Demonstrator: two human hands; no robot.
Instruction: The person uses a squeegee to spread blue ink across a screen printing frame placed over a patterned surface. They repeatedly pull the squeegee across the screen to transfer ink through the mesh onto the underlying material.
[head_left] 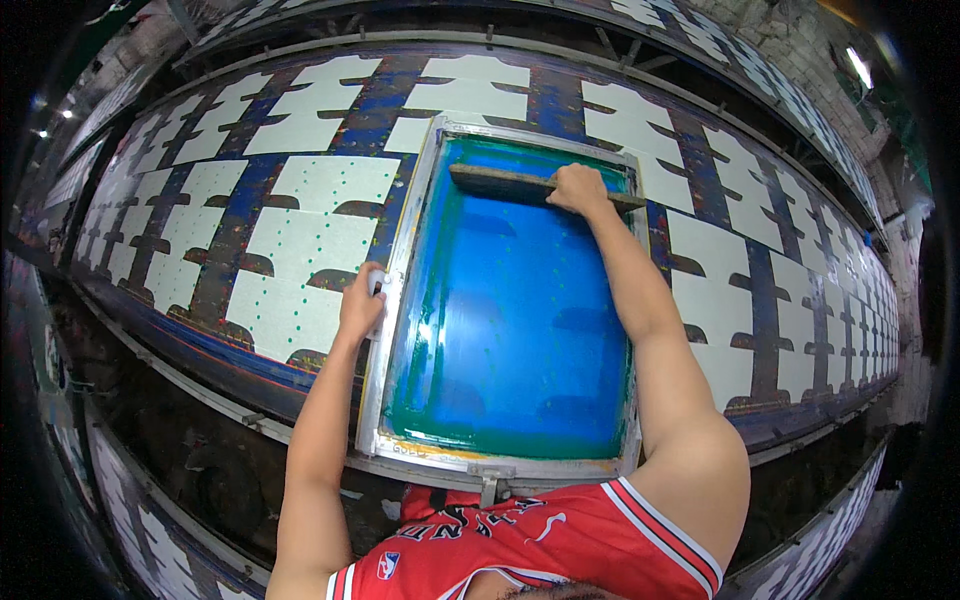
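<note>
A silkscreen frame [379,385] with silver metal rails lies across a long printing table in front of me. Its blue mesh [520,330] is bordered by green ink. My right hand [580,188] is closed around a long wooden squeegee [500,184], which spans the far end of the mesh inside the frame. At the frame's left rail, my left hand [360,302] is closed on a small white handle [377,282]. Dark curved shapes show faintly through the mesh. The squeegee's lower edge is hard to make out.
White cut fabric pieces [708,252] lie in rows along the table. Those left of the frame [318,235] bear green dots. A metal bracket [490,480] sits at the frame's near edge, by the table rail [250,418]. Another table of pieces [690,40] stands beyond.
</note>
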